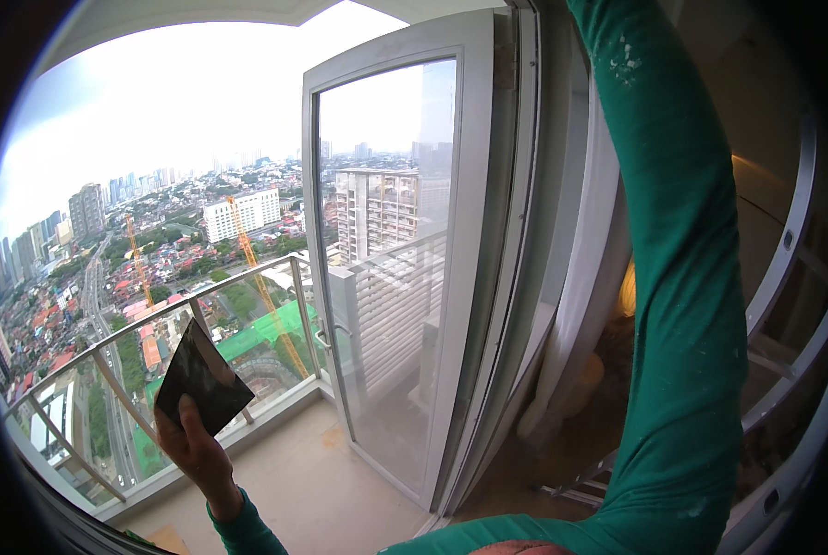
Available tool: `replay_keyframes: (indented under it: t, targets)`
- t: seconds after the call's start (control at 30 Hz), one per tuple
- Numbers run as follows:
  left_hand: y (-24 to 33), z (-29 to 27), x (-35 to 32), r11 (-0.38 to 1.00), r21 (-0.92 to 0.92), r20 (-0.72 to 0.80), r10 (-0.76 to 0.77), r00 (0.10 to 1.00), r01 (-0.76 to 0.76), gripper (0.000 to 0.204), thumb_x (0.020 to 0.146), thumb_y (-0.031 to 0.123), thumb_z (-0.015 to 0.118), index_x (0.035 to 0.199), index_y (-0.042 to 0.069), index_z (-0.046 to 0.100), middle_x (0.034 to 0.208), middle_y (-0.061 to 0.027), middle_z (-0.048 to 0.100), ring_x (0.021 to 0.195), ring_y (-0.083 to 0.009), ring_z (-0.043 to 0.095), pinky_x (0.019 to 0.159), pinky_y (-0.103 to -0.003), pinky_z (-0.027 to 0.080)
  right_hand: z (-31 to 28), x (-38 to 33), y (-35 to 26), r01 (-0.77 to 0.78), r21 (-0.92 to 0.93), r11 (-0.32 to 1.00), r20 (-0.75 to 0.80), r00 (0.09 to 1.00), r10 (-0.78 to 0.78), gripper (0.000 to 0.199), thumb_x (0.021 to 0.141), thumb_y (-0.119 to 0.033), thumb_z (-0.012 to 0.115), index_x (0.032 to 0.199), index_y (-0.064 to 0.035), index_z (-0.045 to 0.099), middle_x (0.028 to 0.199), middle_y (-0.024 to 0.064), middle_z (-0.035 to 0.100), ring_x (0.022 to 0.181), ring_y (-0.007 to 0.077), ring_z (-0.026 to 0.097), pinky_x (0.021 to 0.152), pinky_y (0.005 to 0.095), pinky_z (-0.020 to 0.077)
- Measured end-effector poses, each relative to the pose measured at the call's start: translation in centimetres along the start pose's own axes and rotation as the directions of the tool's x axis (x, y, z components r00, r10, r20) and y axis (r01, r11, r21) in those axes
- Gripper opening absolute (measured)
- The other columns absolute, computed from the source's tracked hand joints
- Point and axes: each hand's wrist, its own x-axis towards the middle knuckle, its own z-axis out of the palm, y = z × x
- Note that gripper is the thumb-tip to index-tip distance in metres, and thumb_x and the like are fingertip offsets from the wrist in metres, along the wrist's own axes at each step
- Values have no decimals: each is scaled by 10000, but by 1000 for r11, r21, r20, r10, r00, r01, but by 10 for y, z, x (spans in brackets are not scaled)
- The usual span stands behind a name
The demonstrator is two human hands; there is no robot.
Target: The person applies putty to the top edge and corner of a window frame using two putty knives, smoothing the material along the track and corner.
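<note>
My left hand [195, 453] is closed on a dark, flat, four-sided plate [209, 384], with the thumb lying over its near face. A lighter smear or reflection shows on the plate; its exact kind I cannot make out. Hand and plate are held up before the balcony railing [104, 365], at the lower left. My right arm [678, 277], in a green sleeve with white specks, is raised past the top edge of the picture. The right hand lies outside the view, so what it touches is hidden.
A glazed door [386, 277] stands swung out over the balcony floor [326, 499], beside its frame [516, 268]. On the right, behind my arm, is a metal ladder [784, 259] in a dim room. A pale curtain [592, 240] hangs by the doorway. Beyond the railing lies a city far below.
</note>
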Motion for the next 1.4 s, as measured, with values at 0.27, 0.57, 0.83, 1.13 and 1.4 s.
replay_keyframes:
  t: [0.27, 0.57, 0.83, 1.13, 1.4]
  targets:
    - [22, 8, -14, 999, -44, 7, 16, 1000, -15, 269, 1047, 105, 502, 1250, -45, 594, 1090, -92, 690, 961, -141, 650, 877, -290, 526, -14, -24, -25, 159, -72, 985, 29, 987, -157, 281, 1014, -175, 491, 1079, 55, 639, 888, 169, 639, 573, 204, 556, 430, 336, 501]
    - [52, 27, -33, 1000, 1, -5, 25, 1000, -25, 273, 1034, 103, 509, 1237, -51, 606, 1058, -109, 709, 936, -150, 664, 872, -298, 525, -27, -16, -27, 211, 149, 966, 82, 971, -225, 268, 983, -162, 506, 963, 57, 661, 789, 128, 620, 587, 200, 547, 529, 380, 487]
    - [89, 50, -39, 810, -556, -61, -264, 963, 186, 280, 999, 172, 601, 1231, 16, 597, 1049, -122, 723, 865, -227, 748, 555, -349, 622, -55, -102, 109, 255, 658, 709, -26, 948, -317, 148, 943, -90, 548, 1001, -10, 659, 849, 112, 719, 654, 167, 650, 492, 296, 489]
    - [111, 125, -121, 607, -566, 356, -430, 829, 558, 286, 1032, 187, 548, 1269, 29, 582, 1081, -106, 713, 890, -222, 733, 640, -360, 599, 14, -448, 203, 171, 868, 466, 64, 893, -446, 431, 959, 11, 591, 1388, -24, 573, 1202, 210, 671, 1040, 360, 703, 906, 413, 579]
    - [99, 139, -185, 706, -401, 412, -430, 803, 584, 243, 1035, 114, 538, 1252, 16, 591, 1050, -121, 719, 843, -229, 737, 628, -362, 598, 34, -566, 264, 236, 689, 685, 339, 730, -593, 623, 869, 119, 593, 1459, -48, 484, 1280, 193, 617, 1140, 355, 635, 945, 414, 558]
